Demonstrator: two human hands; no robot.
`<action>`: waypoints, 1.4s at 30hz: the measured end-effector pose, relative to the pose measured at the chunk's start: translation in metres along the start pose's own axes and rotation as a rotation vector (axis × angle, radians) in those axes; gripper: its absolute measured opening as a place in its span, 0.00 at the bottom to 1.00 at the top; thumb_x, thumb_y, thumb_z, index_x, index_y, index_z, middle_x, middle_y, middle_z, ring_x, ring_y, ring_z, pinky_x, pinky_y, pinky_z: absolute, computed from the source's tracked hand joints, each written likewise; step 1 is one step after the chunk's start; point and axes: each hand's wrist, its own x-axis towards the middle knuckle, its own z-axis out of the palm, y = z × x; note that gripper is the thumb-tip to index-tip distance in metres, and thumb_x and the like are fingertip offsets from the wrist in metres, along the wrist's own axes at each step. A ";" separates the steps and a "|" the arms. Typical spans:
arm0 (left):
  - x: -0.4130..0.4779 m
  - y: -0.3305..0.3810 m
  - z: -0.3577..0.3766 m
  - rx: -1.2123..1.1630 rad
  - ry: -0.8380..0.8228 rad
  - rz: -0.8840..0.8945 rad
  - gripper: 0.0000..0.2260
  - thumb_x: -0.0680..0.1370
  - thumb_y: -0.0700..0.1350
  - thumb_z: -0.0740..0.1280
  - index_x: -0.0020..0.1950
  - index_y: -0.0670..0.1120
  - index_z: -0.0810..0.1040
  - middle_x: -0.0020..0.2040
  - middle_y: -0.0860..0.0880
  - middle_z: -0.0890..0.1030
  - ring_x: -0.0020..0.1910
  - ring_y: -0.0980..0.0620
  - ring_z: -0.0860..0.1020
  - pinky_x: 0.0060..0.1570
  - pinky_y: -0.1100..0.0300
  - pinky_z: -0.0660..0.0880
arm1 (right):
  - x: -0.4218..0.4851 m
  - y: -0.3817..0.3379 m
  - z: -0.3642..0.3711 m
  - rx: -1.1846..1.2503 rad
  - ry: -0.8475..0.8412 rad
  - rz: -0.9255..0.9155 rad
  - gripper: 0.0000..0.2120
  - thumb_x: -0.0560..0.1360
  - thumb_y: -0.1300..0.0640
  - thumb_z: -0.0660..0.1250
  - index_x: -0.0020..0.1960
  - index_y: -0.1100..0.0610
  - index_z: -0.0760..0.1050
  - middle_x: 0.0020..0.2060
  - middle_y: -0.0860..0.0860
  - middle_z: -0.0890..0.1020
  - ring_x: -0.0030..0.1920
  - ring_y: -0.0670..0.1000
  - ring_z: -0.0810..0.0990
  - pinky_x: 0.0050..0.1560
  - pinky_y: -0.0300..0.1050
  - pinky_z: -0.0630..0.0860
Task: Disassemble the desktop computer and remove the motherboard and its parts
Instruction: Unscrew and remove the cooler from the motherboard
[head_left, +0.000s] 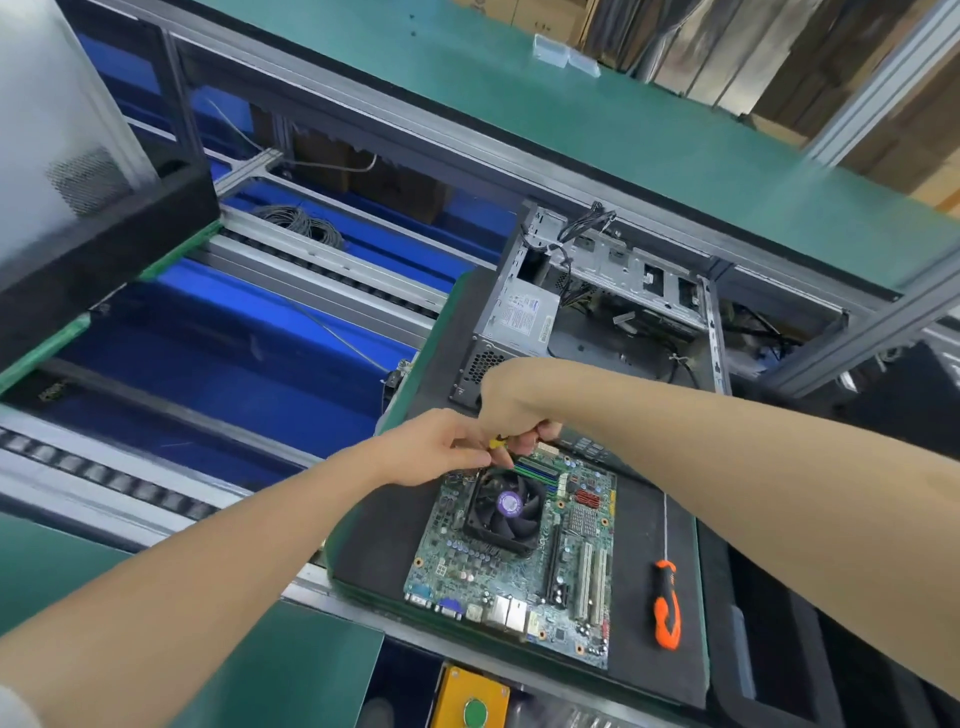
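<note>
Two hands meet at the far end of the motherboard (519, 577), the left hand (441, 449) and right hand (511, 402) both with fingers curled in, pinching at a small yellow piece (496, 442) between them. What that piece is, and whether it is attached to the board, is too small to tell. Just beneath the fingertips sit the RAM sticks (537, 470), seated in their slots, and beside them the fan (506, 506), mounted on the board.

The board itself lies flat on a black mat (660, 665) in front of the person, clear of the case (602, 270), which stands open farther back with the power supply (519, 317) and loose cables (587, 223) inside. An orange screwdriver (666, 605) rests on the mat to the right of the board, untouched.

By this showing the main job looks done: the board is out of the chassis. Stripping its parts appears to be only starting, with memory and fan yet to come off, and the supply remaining in the case.
</note>
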 end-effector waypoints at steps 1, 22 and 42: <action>0.001 0.000 0.000 -0.013 -0.006 0.003 0.11 0.84 0.42 0.66 0.55 0.56 0.85 0.52 0.58 0.86 0.54 0.59 0.82 0.57 0.59 0.79 | 0.000 0.000 -0.002 -0.048 -0.011 -0.003 0.19 0.84 0.58 0.57 0.36 0.61 0.72 0.23 0.52 0.73 0.17 0.48 0.67 0.18 0.33 0.63; 0.006 -0.006 0.016 0.105 0.231 0.017 0.04 0.79 0.47 0.75 0.45 0.54 0.83 0.37 0.63 0.83 0.37 0.63 0.78 0.41 0.67 0.72 | -0.006 0.024 0.002 -0.445 0.582 -0.328 0.22 0.76 0.38 0.67 0.38 0.56 0.77 0.30 0.49 0.80 0.32 0.54 0.80 0.29 0.42 0.72; 0.005 -0.001 0.015 -0.035 0.291 -0.077 0.04 0.73 0.44 0.80 0.42 0.51 0.88 0.41 0.55 0.87 0.46 0.55 0.85 0.53 0.50 0.81 | -0.017 0.025 0.013 -0.789 0.479 -0.554 0.09 0.79 0.62 0.65 0.57 0.54 0.78 0.50 0.52 0.80 0.49 0.56 0.81 0.40 0.50 0.78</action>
